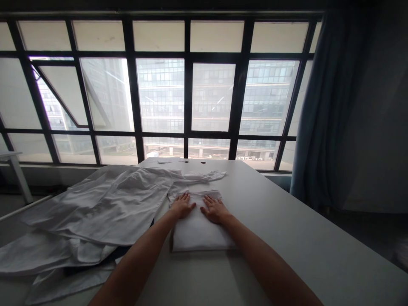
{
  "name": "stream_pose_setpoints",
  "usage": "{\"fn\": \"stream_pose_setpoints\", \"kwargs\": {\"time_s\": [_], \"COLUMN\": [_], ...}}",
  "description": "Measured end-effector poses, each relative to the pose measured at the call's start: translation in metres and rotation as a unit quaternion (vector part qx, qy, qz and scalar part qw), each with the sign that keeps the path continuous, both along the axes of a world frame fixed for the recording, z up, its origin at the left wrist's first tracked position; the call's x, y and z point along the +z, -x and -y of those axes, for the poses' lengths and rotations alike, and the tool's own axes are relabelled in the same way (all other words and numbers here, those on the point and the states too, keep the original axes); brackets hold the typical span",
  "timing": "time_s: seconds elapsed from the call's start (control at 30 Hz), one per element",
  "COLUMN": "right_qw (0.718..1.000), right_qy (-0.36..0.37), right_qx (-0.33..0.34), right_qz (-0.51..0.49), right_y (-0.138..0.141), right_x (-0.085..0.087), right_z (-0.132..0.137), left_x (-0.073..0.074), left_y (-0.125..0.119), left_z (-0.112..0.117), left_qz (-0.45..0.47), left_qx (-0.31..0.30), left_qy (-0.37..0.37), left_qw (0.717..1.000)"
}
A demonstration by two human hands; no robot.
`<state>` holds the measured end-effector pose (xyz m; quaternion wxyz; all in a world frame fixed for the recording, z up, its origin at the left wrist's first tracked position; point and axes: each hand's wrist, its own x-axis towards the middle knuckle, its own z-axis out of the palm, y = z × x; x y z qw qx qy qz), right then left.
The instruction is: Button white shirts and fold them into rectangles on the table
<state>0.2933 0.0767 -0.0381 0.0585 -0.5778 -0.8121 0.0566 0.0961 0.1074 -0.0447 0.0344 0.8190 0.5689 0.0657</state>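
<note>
A folded white cloth garment [200,233] lies on the white table in front of me, its far end slightly gathered. My left hand [183,206] rests flat on the far left part of it, fingers spread. On the far right part, my right hand [214,209] is also laid flat, fingers apart. Both palms press on the fabric and grip nothing. To the left, a loose pile of white garments [121,204] spreads over the table, with a sleeve-like end reaching behind the folded one.
The white table [287,238] runs away from me toward large black-framed windows [162,93]. Dark cloth [95,265] shows under the white pile. A blue-grey curtain [321,119] hangs at the right, and a white table leg [21,178] stands at the far left.
</note>
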Motion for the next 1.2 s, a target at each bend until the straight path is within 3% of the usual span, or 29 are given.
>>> {"fn": "stream_pose_setpoints", "kwargs": {"time_s": [0.23,0.4,0.47,0.6,0.73,0.9,1.1,1.2], "right_qw": [0.993,0.983,0.987,0.995,0.995,0.983,0.971,0.972], "right_qy": [0.04,0.087,0.052,-0.041,0.006,0.059,0.027,-0.02], "right_qx": [-0.11,-0.151,-0.137,-0.065,-0.091,-0.175,-0.239,-0.235], "right_qz": [0.007,0.052,0.071,0.066,0.033,0.001,-0.01,-0.005], "right_y": [-0.002,0.012,0.018,0.018,0.003,-0.015,-0.026,-0.023], "right_x": [0.004,0.015,0.018,0.013,0.002,-0.002,0.005,0.012], "right_z": [0.007,0.013,0.009,-0.007,-0.024,-0.035,-0.019,0.003], "left_x": [0.0,0.003,0.002,-0.001,-0.002,-0.004,0.006,0.017], "left_y": [0.013,-0.004,-0.015,-0.029,-0.026,-0.016,-0.006,-0.009], "left_z": [-0.006,0.009,0.014,0.013,0.002,-0.008,-0.001,0.016], "left_qz": [-0.004,-0.054,-0.05,-0.026,-0.009,0.018,0.024,0.034], "left_qx": [0.055,-0.033,-0.051,0.004,0.041,0.063,0.118,0.096], "left_qy": [0.019,-0.087,-0.094,-0.047,0.0,0.019,0.049,0.025], "left_qw": [0.998,0.994,0.993,0.999,0.999,0.998,0.992,0.994]}}
